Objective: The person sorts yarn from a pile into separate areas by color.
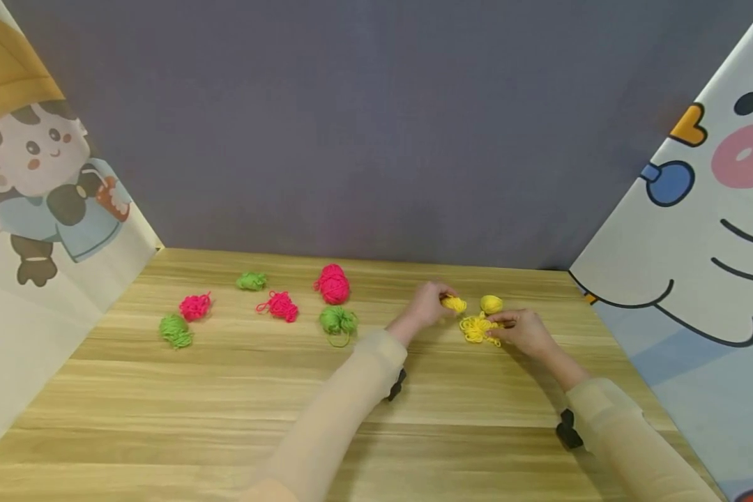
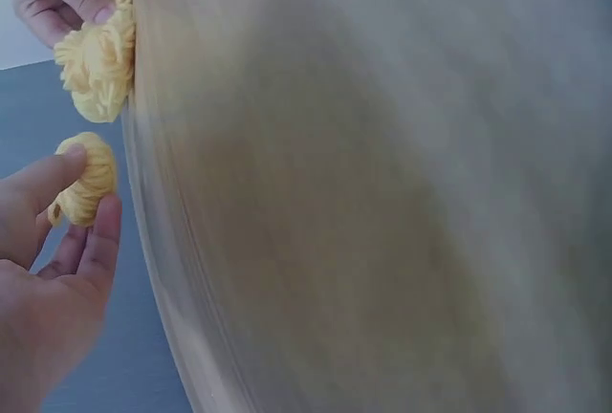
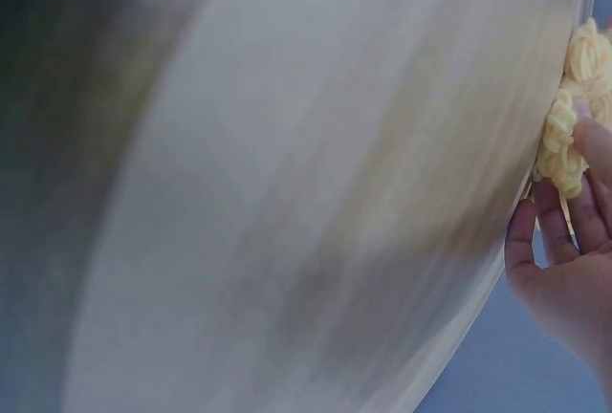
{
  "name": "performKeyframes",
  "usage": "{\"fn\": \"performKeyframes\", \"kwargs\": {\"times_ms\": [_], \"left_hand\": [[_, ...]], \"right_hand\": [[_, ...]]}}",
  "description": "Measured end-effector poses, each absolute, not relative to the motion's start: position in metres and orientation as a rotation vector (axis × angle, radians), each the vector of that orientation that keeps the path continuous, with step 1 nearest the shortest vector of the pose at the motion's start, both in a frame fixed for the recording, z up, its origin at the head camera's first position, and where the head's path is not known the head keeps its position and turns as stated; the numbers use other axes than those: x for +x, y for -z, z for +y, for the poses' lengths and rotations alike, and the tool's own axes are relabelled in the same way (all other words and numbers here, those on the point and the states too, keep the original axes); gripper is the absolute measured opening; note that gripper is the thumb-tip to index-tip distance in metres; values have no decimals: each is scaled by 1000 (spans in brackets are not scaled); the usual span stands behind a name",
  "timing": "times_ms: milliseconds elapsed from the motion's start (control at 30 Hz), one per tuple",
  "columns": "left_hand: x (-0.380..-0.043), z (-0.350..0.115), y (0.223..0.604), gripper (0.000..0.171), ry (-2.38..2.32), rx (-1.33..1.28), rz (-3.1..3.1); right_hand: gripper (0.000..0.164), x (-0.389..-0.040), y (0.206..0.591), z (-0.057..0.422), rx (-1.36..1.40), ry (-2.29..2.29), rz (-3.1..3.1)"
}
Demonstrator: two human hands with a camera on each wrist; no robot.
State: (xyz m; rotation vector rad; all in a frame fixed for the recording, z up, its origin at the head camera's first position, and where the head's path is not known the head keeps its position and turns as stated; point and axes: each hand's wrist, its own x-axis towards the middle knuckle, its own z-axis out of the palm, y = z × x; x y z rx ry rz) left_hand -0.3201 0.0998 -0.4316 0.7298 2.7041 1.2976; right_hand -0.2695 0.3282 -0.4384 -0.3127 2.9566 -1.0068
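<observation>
Between thumb and fingers, my left hand (image 1: 428, 305) pinches a small yellow yarn bundle (image 1: 454, 304), seen closer in the left wrist view as a wound yarn bundle (image 2: 88, 180). My right hand (image 1: 527, 333) grips the right edge of a loose, loopy yellow yarn tangle (image 1: 475, 328) on the table. In the right wrist view its thumb and fingers hold the yarn tangle (image 3: 562, 150). A round yellow yarn ball (image 1: 491, 304) sits just behind that tangle, close to both hands.
Left of my hands lie a pink yarn ball (image 1: 334, 284), a green yarn bundle (image 1: 338, 321), a pink tangle (image 1: 279, 306) and a small green bundle (image 1: 252, 281). Farther left are another pink bundle (image 1: 195, 307) and green bundle (image 1: 176, 330). A grey panel (image 1: 364, 139) stands behind the wooden table (image 1: 163, 425).
</observation>
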Motion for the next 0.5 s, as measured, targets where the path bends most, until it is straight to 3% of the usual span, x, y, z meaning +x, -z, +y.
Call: {"fn": "performKeyframes", "kwargs": {"times_ms": [267,500], "left_hand": [[-322,104,439,33,-1192,724,2717],[-318,104,439,35,-1375,584,2642]], "right_hand": [[28,-270,439,327,-298,1011,2949],[28,-270,440,328,-295,1007,2950]]}}
